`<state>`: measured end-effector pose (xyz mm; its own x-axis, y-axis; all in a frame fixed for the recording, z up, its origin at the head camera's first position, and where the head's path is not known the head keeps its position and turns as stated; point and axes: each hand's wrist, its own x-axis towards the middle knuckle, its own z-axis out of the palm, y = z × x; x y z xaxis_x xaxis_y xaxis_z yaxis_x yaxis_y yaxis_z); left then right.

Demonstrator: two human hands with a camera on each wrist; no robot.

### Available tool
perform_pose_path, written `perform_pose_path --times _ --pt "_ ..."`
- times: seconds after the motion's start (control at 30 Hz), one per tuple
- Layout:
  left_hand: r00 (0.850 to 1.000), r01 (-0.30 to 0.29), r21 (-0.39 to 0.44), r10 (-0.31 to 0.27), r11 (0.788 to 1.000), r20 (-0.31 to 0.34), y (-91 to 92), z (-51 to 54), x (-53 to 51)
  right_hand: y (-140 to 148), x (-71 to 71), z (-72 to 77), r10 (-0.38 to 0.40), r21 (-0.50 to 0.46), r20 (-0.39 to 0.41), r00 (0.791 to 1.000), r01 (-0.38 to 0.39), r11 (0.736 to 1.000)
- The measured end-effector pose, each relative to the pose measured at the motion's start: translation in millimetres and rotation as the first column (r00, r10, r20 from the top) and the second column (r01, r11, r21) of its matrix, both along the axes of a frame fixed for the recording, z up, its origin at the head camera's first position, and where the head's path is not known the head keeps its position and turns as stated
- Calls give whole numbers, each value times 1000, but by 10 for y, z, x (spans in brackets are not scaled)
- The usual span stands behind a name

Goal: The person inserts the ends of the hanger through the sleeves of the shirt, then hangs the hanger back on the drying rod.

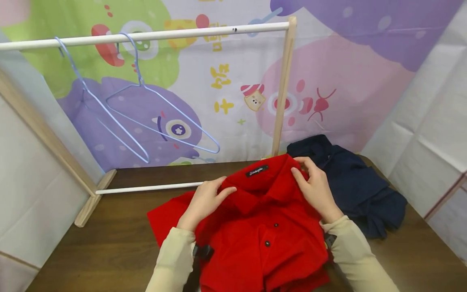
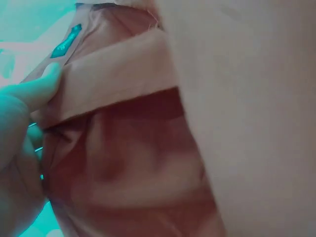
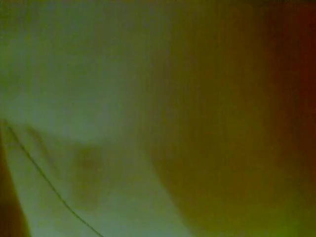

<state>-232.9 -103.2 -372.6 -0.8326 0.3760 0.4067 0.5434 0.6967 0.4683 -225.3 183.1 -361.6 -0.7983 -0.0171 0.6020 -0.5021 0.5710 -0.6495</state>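
Note:
A red buttoned shirt (image 1: 255, 227) lies in front of me with its collar lifted and a black label (image 1: 257, 170) showing inside the neck. My left hand (image 1: 208, 199) pinches the collar's left side, thumb on top. On the other side, my right hand (image 1: 314, 184) grips the collar between thumb and fingers. In the left wrist view the left thumb (image 2: 42, 89) presses on the cloth beside the label (image 2: 66, 41), and a fold of fabric (image 2: 276, 118) covers the right half. The right wrist view is too blurred to make out the hand.
A rack with a white rail (image 1: 189, 33) and wooden posts stands at the back of the brown table (image 1: 109, 243). Two light-blue hangers (image 1: 171, 103) hang from it at the left. A dark navy garment (image 1: 350, 182) lies crumpled to the right of the red shirt.

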Motion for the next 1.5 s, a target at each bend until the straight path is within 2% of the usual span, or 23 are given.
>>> perform_pose_path --times 0.07,0.2,0.33,0.43,0.57,0.7,0.83,0.97,1.1,1.23,1.4,1.5 --pt "999 -34 61 35 998 -13 2 18 -16 -4 -20 -3 31 -5 17 999 -31 1000" --pt "998 -48 195 55 980 -30 -12 71 -34 -23 -34 15 94 -9 33 995 -94 996" --pt "997 -49 291 62 955 -38 -22 134 -31 -113 100 208 123 11 48 991 -124 992" --pt "998 -50 334 61 941 -22 -39 192 -22 -134 124 290 148 2 60 987 -148 989" --pt "999 -53 393 49 918 21 -83 249 -28 -71 -2 221 213 -46 78 974 -210 977" --pt "995 -86 444 53 892 87 -97 261 -25 -69 -35 183 270 -66 140 953 -263 962" --pt "987 -122 466 59 876 148 -69 315 60 -93 -50 125 273 -28 218 937 -274 961" --pt "985 -119 480 41 869 170 -20 398 148 -100 -52 93 252 -28 226 941 -252 967" --pt "980 -109 489 11 865 198 -27 309 68 -90 -50 83 232 -50 195 953 -227 973" --pt "982 -91 498 -5 863 188 -55 197 -21 -120 -18 126 203 -48 150 968 -198 979" --pt "984 -57 496 -34 867 172 -64 162 -21 -201 106 247 164 -24 123 979 -162 986" --pt "986 -52 492 -34 869 164 -54 159 -21 -189 93 235 160 -15 148 976 -159 987"
